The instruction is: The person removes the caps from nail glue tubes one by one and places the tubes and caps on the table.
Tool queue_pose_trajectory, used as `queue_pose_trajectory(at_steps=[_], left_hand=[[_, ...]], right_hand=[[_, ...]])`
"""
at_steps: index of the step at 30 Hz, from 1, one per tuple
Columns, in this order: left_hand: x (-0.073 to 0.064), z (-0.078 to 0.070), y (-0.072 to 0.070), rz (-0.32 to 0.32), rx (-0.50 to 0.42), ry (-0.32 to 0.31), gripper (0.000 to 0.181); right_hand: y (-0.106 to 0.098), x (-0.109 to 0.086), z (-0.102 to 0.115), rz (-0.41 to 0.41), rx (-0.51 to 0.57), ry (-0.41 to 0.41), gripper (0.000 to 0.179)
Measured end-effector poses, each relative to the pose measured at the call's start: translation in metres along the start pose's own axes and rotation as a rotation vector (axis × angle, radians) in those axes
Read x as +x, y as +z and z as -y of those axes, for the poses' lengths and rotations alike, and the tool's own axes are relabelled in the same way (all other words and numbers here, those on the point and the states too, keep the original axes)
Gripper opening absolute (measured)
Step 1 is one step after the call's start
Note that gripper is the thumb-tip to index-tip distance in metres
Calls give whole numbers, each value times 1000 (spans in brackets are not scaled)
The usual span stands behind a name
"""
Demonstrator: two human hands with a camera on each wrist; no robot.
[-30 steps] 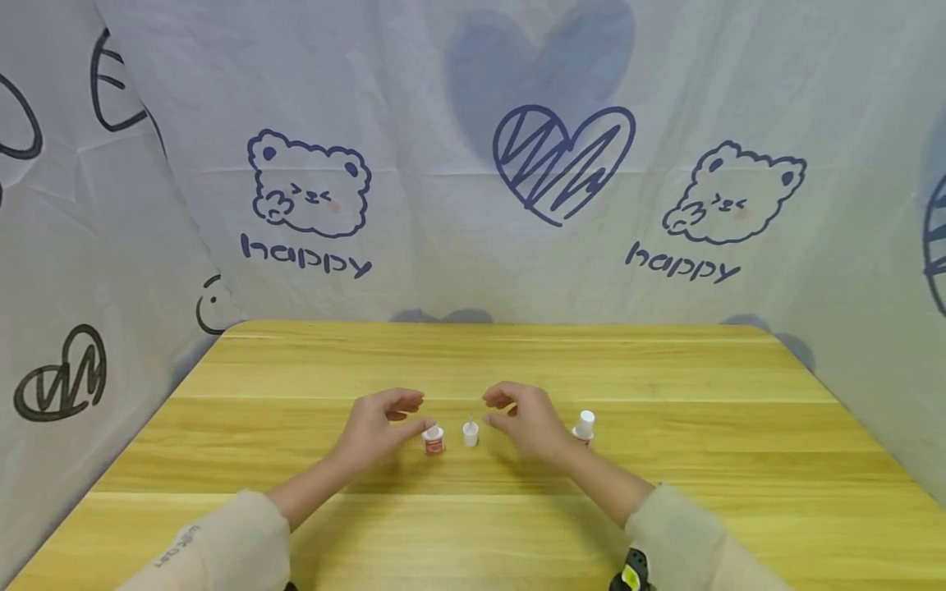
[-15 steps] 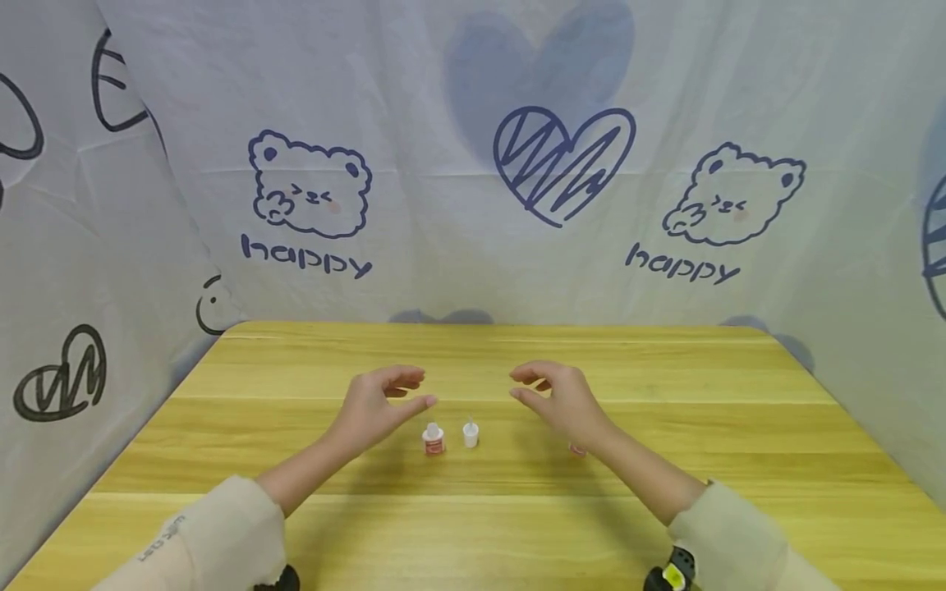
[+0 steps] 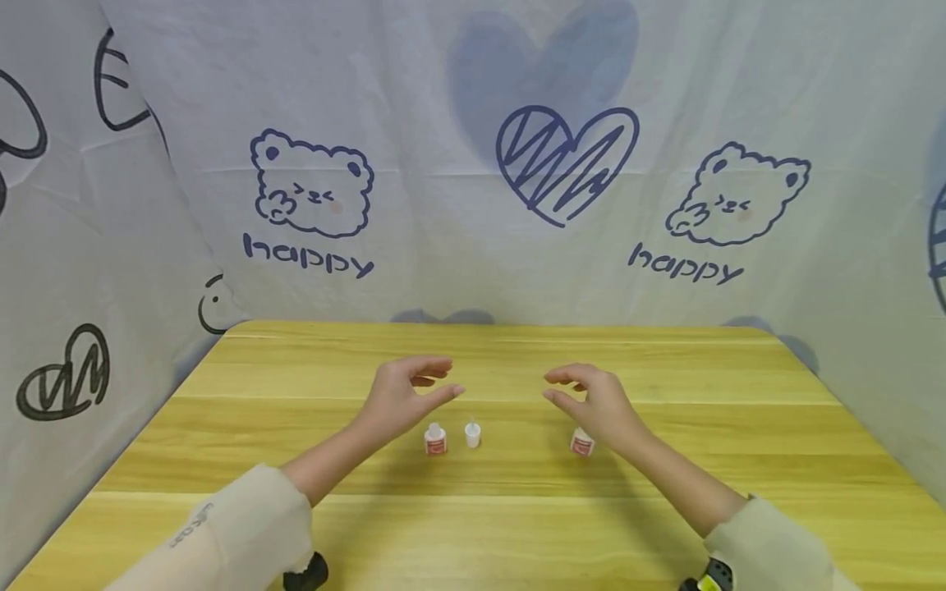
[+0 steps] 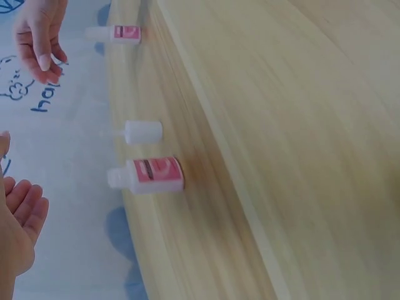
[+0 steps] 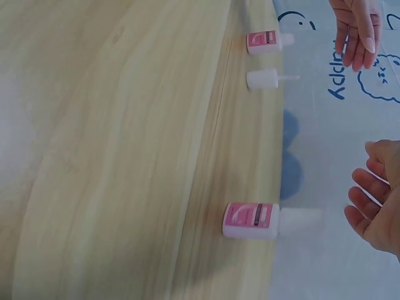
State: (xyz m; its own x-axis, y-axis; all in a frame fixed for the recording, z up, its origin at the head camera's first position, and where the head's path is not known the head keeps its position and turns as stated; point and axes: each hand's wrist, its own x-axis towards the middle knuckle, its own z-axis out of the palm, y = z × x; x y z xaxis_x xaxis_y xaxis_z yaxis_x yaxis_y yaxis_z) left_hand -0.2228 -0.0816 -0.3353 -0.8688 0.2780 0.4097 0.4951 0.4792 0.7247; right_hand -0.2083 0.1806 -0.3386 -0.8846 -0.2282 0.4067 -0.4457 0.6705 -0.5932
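Observation:
A small white bottle with a pink label [image 3: 436,443] stands upright on the table, its narrow neck uncovered. Close beside it on the right, a white cap [image 3: 472,436] sits with a thin stem pointing up; in the left wrist view the cap [image 4: 144,132] is apart from the bottle [image 4: 157,175]. My left hand [image 3: 406,398] hovers above and behind that bottle, fingers relaxed and holding nothing. Over on the right, my right hand [image 3: 602,406] hovers bare above a second pink-labelled bottle [image 3: 582,445] and hides its top. The right wrist view shows this bottle [image 5: 250,220] wearing a tall white cap.
The wooden table [image 3: 473,525] reaches back to a white cloth [image 3: 443,246] printed with bears and hearts. Cloth also hangs on both sides. Pale sleeves [image 3: 251,525] cover the forearms, with dark devices at the wrists.
Both hands have lifted from near the bottles. The right hand has moved well to the right, away from the cap; the left has drifted slightly right. The bottles and loose cap stay put.

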Motion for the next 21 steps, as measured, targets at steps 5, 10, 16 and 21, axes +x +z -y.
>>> queue_pose_trajectory(at_steps=[5,10,16,21], left_hand=[[5,-10,10,39,-13,-1,40],[8,-20,18,83,-23,15,40],[7,-28,31,132,-57,35,39],[6,-32,42,159,-76,44,38]], right_hand=[[-9,-7,-8,13,-29,13,22],[-18,-12,-15,10,-66,5,21],[-23,-18,-22,8,-79,3,20],[-25,-24,-27,30,-66,22,21]])
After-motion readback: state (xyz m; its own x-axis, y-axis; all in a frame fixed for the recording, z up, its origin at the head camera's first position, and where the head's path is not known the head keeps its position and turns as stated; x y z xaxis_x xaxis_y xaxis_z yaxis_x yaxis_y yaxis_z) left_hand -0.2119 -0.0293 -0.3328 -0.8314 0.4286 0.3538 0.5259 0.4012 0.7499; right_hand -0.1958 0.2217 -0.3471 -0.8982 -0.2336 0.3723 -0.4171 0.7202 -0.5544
